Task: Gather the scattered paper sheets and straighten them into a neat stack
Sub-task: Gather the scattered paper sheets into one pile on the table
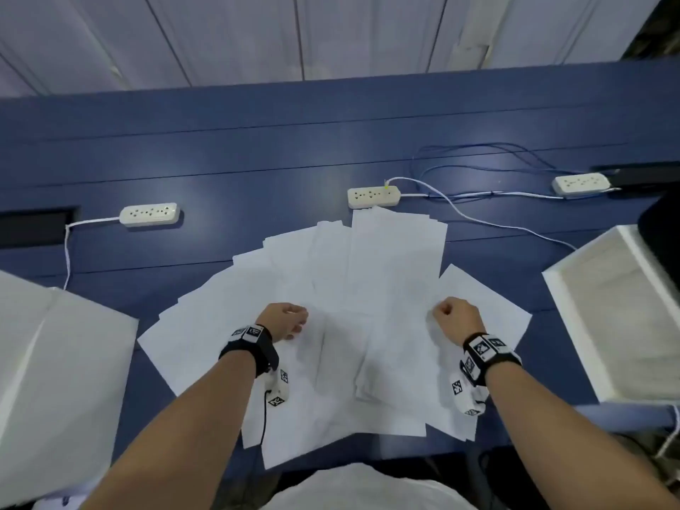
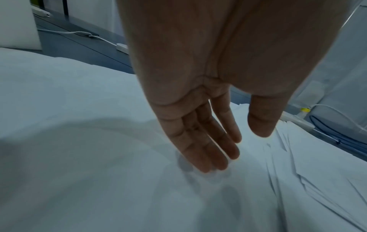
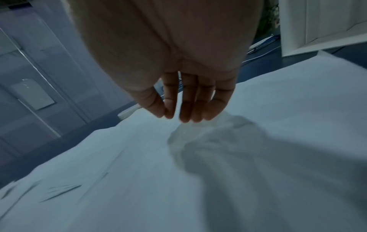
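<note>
**Operator:** Fanning out across the blue table (image 1: pixel 257 149), the paper sheets (image 1: pixel 368 288) lay in a wide overlapping spread, its far edge just short of the middle power strip (image 1: pixel 373 196). Nothing was squared up; I judged the gathering barely begun.

**Observer:** And your hands?

**Operator:** My left hand (image 1: pixel 285 320) was down on the left-centre of the spread. On the wrist view its fingers (image 2: pixel 204 150) ran straight, tips touching the top sheet, thumb apart, gripping nothing. My right hand (image 1: pixel 456 318) was over the right-centre. From overhead it looked bunched, but its own camera showed the fingers (image 3: pixel 190 102) extended and close together, just at the paper, holding nothing either.

**Observer:** What was left?

**Operator:** Nearly all of it, I reckoned: sweeping the outer sheets inward, lifting the bundle, tapping the edges true. The loose corners on both flanks sat well away from my palms.

**Observer:** Any containers?

**Operator:** A white tray (image 1: pixel 552 285) stood off to the right, apart from the paper. Its floor showed pale and I couldn't tell whether anything lay in it. A white box-like shape (image 1: pixel 55 362) sat at the left, just beside the spread; its contents were hidden. Two more power strips (image 1: pixel 150 215) with cables (image 1: pixel 515 230) lay further back.
</note>
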`<action>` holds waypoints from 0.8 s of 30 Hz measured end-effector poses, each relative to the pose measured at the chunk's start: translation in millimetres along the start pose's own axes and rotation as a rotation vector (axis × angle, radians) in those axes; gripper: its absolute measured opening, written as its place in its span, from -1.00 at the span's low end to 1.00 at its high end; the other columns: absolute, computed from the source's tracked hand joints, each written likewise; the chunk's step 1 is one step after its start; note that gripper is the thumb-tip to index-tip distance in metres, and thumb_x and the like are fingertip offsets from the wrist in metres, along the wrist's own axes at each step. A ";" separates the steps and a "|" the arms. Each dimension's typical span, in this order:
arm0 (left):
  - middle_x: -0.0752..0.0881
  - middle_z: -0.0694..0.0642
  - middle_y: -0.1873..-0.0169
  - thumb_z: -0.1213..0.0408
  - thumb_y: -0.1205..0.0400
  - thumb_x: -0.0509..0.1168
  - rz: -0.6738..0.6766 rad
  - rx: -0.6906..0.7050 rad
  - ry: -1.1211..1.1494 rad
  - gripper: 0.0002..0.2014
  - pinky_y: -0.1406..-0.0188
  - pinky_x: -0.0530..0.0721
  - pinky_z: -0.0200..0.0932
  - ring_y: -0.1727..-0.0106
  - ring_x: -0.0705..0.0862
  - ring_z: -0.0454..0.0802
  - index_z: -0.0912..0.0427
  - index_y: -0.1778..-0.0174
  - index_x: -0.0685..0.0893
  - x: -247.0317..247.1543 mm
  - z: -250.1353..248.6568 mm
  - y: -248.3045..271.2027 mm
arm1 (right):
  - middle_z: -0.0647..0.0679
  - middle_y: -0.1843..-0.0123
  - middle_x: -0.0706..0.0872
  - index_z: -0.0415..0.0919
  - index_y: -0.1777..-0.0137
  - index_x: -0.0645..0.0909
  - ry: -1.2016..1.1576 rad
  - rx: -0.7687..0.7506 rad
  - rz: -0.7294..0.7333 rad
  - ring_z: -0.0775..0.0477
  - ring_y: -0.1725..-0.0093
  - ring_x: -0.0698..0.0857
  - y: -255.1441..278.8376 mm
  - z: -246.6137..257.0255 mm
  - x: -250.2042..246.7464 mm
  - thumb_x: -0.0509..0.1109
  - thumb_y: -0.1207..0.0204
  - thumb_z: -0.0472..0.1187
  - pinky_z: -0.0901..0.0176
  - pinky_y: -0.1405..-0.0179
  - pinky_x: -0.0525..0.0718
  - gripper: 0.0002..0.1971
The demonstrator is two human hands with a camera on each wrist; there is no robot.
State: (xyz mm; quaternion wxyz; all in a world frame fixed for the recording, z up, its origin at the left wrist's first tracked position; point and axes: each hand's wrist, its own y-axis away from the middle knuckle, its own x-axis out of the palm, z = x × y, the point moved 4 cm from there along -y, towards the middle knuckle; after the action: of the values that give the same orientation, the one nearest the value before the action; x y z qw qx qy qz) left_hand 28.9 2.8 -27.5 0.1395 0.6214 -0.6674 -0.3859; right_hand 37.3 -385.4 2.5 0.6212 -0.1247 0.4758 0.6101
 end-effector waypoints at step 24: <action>0.88 0.16 0.22 -0.01 -0.55 0.47 -0.068 -0.088 -0.182 -0.68 -0.01 0.87 0.01 0.11 0.90 0.15 0.20 0.01 0.84 31.5 -21.2 -2.9 | -0.32 -0.40 0.45 -0.17 -0.22 0.64 -0.086 0.259 -0.136 -0.42 -0.41 0.47 -6.4 -29.6 4.5 0.44 -0.45 -0.17 -0.10 -0.34 0.55 -0.67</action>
State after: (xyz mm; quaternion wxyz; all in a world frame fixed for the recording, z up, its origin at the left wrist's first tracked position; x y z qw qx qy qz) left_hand 39.1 -33.7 -24.7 0.0921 0.5994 -0.6381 -0.4745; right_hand 29.0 -405.8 -18.9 0.6917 -0.0491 0.5141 0.5048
